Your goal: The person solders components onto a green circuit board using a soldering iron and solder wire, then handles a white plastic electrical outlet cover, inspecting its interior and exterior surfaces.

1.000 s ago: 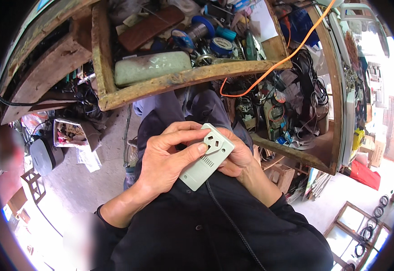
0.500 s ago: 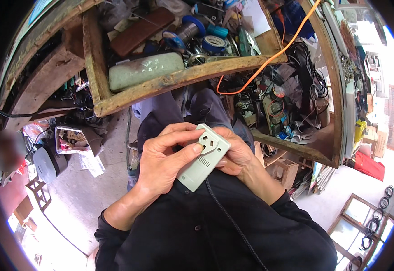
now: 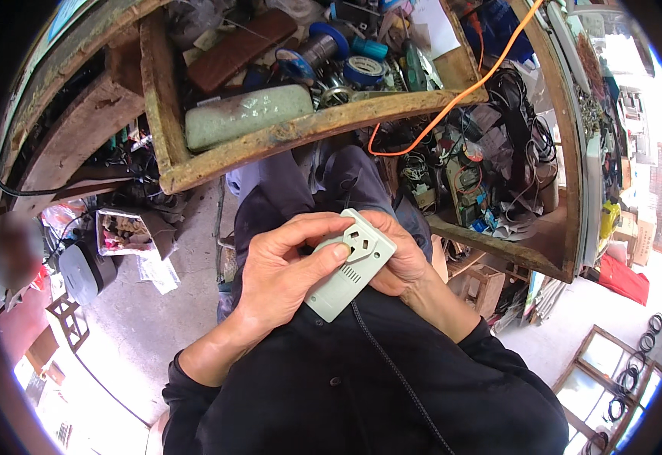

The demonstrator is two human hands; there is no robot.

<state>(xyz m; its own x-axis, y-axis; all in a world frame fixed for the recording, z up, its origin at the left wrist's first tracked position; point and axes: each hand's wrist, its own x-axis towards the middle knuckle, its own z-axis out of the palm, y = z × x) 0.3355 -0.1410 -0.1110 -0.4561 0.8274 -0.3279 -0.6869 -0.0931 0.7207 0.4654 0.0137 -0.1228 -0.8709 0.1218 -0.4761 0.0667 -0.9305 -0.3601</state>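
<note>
A pale grey plastic socket box with slotted outlet holes, a small vent grille and screw holes is held tilted above my lap. My left hand pinches a light socket plate or plug piece at the box's upper face, thumb beside the slots and forefinger along the top edge. From behind and the right side, my right hand grips the box, most of its fingers hidden beneath. A dark braided cord runs down over my black shirt from near the box.
Ahead is an open wooden drawer holding a whetstone-like grey block, a wire spool, blue tape and tools. An orange cable crosses its right corner. A box of small items stands left; tangled cables fill the right compartment.
Both hands and the socket box have shifted slightly right in the picture. The grip looks the same.
</note>
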